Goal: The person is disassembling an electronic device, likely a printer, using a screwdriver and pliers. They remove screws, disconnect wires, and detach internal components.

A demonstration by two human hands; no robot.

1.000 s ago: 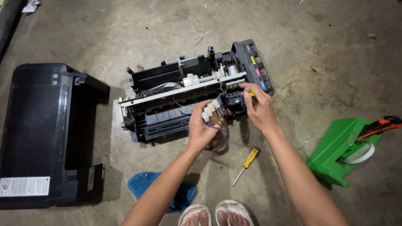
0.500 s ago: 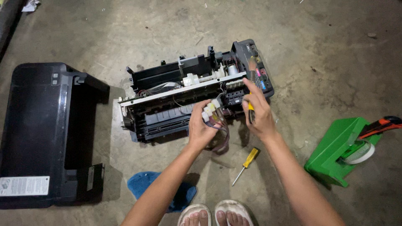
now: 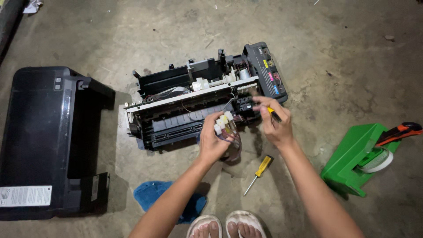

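Ink-tube cluster (image 3: 227, 125): light, limp, fragile; grip at its white caps.
Left hand (image 3: 211, 141) fingers pinch it; right hand (image 3: 275, 125) fingers clamp a yellow-handled tool (image 3: 273, 113) just beside, against the printer chassis (image 3: 194, 105).

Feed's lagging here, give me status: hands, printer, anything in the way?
Left hand grips the tube bundle with white connectors. Right hand holds a yellow-handled tool at the opened printer. Spare screwdriver on the floor, clear of both.

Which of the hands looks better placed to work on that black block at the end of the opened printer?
Probably the right hand: it holds a yellow-handled tool with its fingers right at the black block. The left hand is busy gripping the bundle of small white-capped tubes.
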